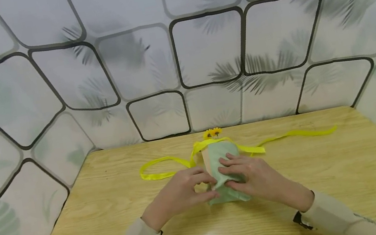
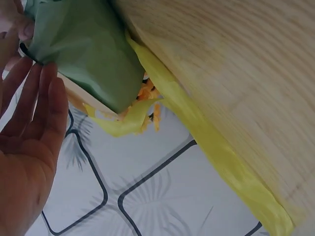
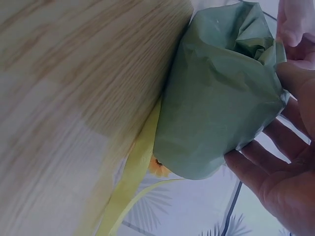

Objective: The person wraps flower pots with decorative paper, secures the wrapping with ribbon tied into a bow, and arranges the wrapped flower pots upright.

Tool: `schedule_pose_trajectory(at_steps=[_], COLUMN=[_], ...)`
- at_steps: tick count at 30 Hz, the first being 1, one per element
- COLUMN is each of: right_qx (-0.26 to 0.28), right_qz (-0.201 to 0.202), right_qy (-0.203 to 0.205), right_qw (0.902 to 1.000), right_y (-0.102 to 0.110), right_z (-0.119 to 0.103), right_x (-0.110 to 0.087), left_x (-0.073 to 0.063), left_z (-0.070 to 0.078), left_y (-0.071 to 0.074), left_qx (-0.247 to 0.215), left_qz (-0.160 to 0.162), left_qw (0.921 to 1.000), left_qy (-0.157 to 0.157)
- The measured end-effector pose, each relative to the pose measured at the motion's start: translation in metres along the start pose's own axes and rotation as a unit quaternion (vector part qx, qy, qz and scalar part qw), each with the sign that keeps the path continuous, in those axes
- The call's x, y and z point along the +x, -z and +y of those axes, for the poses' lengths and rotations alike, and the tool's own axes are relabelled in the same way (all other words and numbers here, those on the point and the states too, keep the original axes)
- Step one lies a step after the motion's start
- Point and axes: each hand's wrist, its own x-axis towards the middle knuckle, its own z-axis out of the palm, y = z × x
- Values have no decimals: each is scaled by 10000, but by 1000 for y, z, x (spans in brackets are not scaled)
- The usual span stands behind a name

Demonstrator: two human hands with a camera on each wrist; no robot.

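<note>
A parcel in pale green paper lies on the wooden table, with a beige strip along its left side. Its near end is crumpled and folded in the right wrist view. My right hand rests on top with fingers spread, its thumb at the crumpled fold. At the parcel's left edge is my left hand, thumb and fingers apart; in the left wrist view its straight fingers reach the paper's edge. A yellow ribbon trails out both ways at the far end, near small yellow flowers.
The wood-grain table runs back to a patterned cloth wall with dark outlined shapes and leaf prints. On the left, the ribbon makes a loose loop on the tabletop.
</note>
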Motion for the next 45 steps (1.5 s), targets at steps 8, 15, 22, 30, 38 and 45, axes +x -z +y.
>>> schedule_pose_trajectory(at_steps=[8, 15, 22, 30, 38, 45], right_qx=[626, 981, 1176, 2075, 2582, 1518], right_qz=[16, 366, 479, 49, 56, -84], right_qy=[27, 259, 408, -268, -2166, -2970], right_qw=[9980, 9942, 9911, 9779, 9415, 9427], right_y=[7, 10, 9, 15, 24, 16], right_z=[9, 16, 18, 24, 40, 66], right_x=[-1, -7, -8, -10, 0, 28], left_x=[5, 11, 16, 19, 23, 23], left_z=[2, 7, 6, 6, 9, 9], left_y=[-4, -3, -7, -11, -10, -10], left_qx=[681, 1028, 1533, 1225, 1407, 1508], left_qz=[92, -27, 415, 210, 2, -25], left_qw=[9976, 9947, 9861, 9909, 9894, 9880], left_qy=[90, 95, -483, -512, -349, -336])
